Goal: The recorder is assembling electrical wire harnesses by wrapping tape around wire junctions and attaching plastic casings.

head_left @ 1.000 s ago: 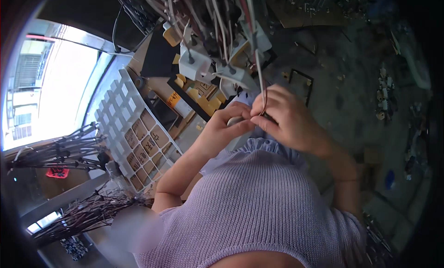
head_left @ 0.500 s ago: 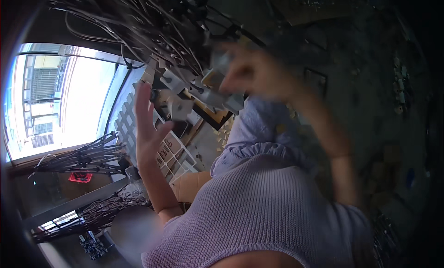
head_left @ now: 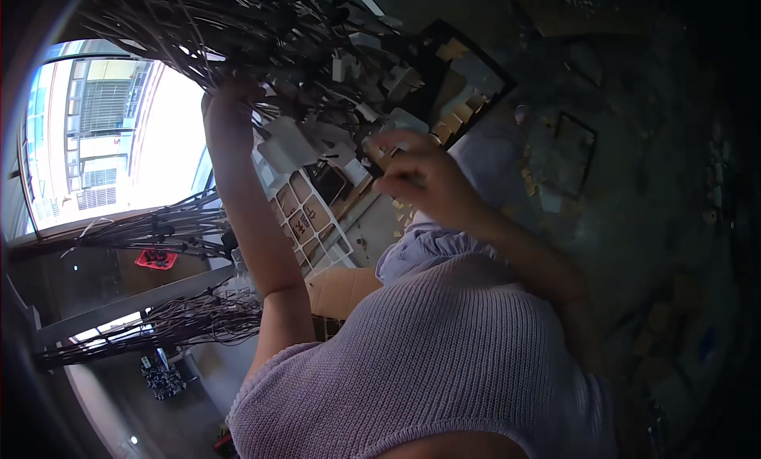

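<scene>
The left hand (head_left: 231,104) is among cables (head_left: 265,27) (its grip I cannot tell); the right hand (head_left: 426,177) is bent, fingers parted.

The left hand (head_left: 231,98) is up at a mass of cables (head_left: 293,51), its fingers lost in shadow. The right hand (head_left: 424,177) has bent fingers, near white boxes (head_left: 290,147). A white grid (head_left: 326,212) lies between the forearms; a red basket (head_left: 156,258) sits farther left.

You're seeing dark printed chars (head_left: 304,224), partly blurred, on brown cardboard (head_left: 317,216) showing thru a white grid (head_left: 327,212), approx. ctr-left of frame.
</scene>
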`<action>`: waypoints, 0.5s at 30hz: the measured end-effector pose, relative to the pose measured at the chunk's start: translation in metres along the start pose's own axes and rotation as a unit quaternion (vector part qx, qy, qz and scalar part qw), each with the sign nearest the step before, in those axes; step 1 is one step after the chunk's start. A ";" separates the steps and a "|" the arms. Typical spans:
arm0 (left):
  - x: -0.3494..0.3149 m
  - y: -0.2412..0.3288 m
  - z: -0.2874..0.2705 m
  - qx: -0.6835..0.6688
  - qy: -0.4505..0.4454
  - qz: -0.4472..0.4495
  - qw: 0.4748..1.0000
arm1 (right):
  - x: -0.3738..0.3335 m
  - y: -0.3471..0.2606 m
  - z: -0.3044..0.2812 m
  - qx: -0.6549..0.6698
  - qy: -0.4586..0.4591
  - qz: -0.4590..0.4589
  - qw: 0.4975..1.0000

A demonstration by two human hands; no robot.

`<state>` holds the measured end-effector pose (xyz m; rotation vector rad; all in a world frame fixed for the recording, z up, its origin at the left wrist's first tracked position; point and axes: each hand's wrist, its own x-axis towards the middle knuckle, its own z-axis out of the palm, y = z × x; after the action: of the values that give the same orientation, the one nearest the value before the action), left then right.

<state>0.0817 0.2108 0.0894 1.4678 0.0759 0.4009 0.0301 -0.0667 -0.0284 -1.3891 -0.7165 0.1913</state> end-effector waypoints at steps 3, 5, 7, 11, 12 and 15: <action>0.000 0.001 -0.016 0.253 0.039 0.081 0.963 | 0.005 0.025 -0.014 -0.004 0.124 -0.022 0.992; -0.006 0.007 -0.018 0.350 -0.002 0.148 0.925 | 0.012 0.029 -0.022 0.021 0.163 -0.012 0.986; -0.015 0.013 -0.016 0.270 0.070 0.027 0.960 | 0.023 0.024 -0.024 -0.033 0.205 -0.077 0.975; -0.023 0.015 -0.016 0.456 0.061 0.076 0.884 | 0.038 0.001 0.006 -0.008 0.103 -0.152 0.983; -0.023 0.014 -0.018 0.432 0.069 0.058 0.898 | 0.033 -0.005 0.017 -0.034 0.036 -0.124 0.991; -0.016 0.012 -0.027 0.384 -0.002 0.176 0.906 | 0.021 -0.016 0.047 0.024 -0.076 -0.093 0.992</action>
<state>0.0558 0.2323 0.0952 2.2768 -0.0451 0.7124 0.0152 -0.0203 -0.0060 -1.2630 -0.9579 0.1667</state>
